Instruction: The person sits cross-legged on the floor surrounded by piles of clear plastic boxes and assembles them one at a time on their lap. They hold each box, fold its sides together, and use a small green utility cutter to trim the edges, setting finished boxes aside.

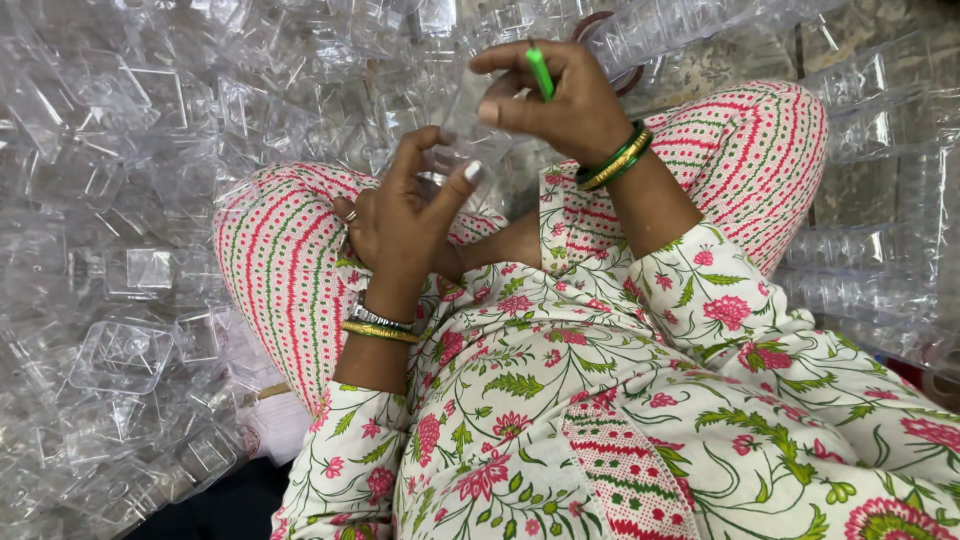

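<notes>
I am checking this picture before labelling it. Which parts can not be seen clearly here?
- Head view: the small clear plastic piece between both hands; its transparency and the fingers hide its shape.
- The thin green stick in the right hand: its lower end is hidden behind the fingers.
- The left hand: its palm faces away.
- The heap of clear plastic trays: single pieces blur together and the picture edges cut it off.

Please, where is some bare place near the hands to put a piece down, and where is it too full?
Bare room is little: the lap cloth below both hands, and the knee beside the left hand. Left of it, clear plastic trays cover everything. Stacked trays crowd the side past the right hand, which holds a green stick.
</notes>
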The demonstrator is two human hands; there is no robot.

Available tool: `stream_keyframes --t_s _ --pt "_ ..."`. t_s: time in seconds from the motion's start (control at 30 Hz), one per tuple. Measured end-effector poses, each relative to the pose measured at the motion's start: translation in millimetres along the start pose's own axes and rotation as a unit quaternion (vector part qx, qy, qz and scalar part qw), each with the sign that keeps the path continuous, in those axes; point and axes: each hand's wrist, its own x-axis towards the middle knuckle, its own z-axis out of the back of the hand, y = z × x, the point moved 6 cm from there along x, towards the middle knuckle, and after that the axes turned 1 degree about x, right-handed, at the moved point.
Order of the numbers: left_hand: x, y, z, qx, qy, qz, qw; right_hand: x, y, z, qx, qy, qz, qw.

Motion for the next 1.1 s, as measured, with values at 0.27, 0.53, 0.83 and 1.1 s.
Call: stream_keyframes --t_s 0.27,0.53,0.83,1.1 --pt "-14 -33 -6 0.248 -0.033 -0.144 0.957 -6 -26 10 0.155 -0.175 -0.234 0.944" --pt "-18 -36 -8 0.286 -0.084 -0.201 0.933 -9 -31 6 0.168 -0.184 -0.247 0.937" --pt "-5 -7 4 0.038 -0.05 -0.027 0.998 -3 -18 35 0.161 -0.134 -0.143 0.967" --pt "3 1 24 -0.324 -0.073 -0.082 0.94 -10 -37 34 -0.007 -0.058 -0.261 0.963"
